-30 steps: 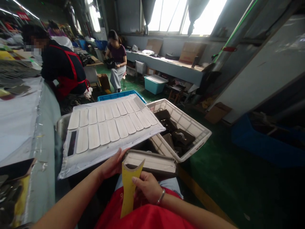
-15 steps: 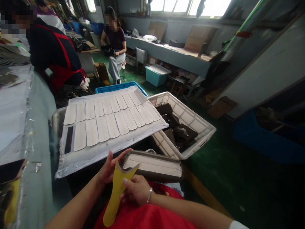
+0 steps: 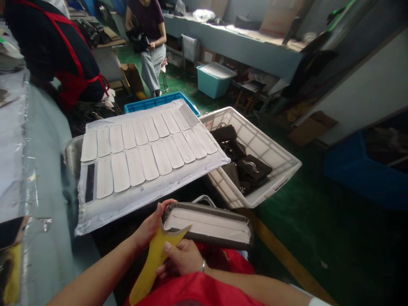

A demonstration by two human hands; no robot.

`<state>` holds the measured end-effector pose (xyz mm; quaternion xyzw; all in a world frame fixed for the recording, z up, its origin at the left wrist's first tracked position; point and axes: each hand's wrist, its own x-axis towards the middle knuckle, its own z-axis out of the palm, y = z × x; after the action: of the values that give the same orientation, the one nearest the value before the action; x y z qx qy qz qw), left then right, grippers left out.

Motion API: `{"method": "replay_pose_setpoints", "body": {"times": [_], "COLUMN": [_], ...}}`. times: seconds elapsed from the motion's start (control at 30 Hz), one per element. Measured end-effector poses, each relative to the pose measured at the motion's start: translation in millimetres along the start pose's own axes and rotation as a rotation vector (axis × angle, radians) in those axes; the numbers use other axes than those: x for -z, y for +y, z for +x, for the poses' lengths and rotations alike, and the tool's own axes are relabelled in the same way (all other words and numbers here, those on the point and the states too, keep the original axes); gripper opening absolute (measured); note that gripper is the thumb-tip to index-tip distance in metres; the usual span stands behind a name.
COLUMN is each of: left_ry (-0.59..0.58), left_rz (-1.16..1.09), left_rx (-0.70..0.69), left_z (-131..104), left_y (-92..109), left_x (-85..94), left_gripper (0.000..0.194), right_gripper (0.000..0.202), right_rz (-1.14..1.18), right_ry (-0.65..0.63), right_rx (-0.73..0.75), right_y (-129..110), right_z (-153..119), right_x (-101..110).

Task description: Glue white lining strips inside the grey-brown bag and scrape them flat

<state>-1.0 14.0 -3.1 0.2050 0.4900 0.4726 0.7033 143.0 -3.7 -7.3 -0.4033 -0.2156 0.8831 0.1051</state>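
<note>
A dark case-like piece (image 3: 216, 240) with a pale panel (image 3: 207, 223) inside its rim rests across my lap, tilted down to the right. My left hand (image 3: 154, 223) grips its left end, the fingers partly behind it. Pinched between thumb and fingers of my right hand (image 3: 183, 257) is a yellow flat tool (image 3: 149, 263) with a forked end. The fork lies over the piece's lower left corner, its right tip overlapping the pale panel. Behind, a white-covered board (image 3: 153, 187) carries several pale rounded strips (image 3: 120, 172) in two rows.
Right of the board, a white crate (image 3: 270, 191) holds dark cases (image 3: 255, 170). A blue crate (image 3: 159, 101) is behind the board. At left stands a covered table (image 3: 44, 148). Two people, one in a red apron (image 3: 73, 89), one in purple (image 3: 148, 21), are beyond.
The view has tipped down, so the background sits higher. The case-like piece has shifted slightly right and shows more of its handle. The yellow tool's fork has moved closer against its left corner.
</note>
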Motion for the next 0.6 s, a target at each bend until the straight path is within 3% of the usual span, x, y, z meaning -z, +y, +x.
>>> {"method": "replay_pose_setpoints", "body": {"times": [0.27, 0.5, 0.6], "left_ry": [0.092, 0.145, 0.220], "left_rz": [0.143, 0.329, 0.531], "left_rx": [0.039, -0.050, -0.108], "left_z": [2, 11, 13], "left_y": [6, 1, 1], "left_x": [-11.1, -14.3, -14.2], "left_gripper": [0.057, 0.051, 0.051], "right_gripper": [0.063, 0.062, 0.059], "right_rz": [0.062, 0.053, 0.015], "right_ry": [-0.104, -0.047, -0.036], "right_rx": [-0.014, -0.024, 0.024], "right_y": [-7, -4, -7], "right_z": [-6, -8, -12], "right_x": [9, 12, 12]}}
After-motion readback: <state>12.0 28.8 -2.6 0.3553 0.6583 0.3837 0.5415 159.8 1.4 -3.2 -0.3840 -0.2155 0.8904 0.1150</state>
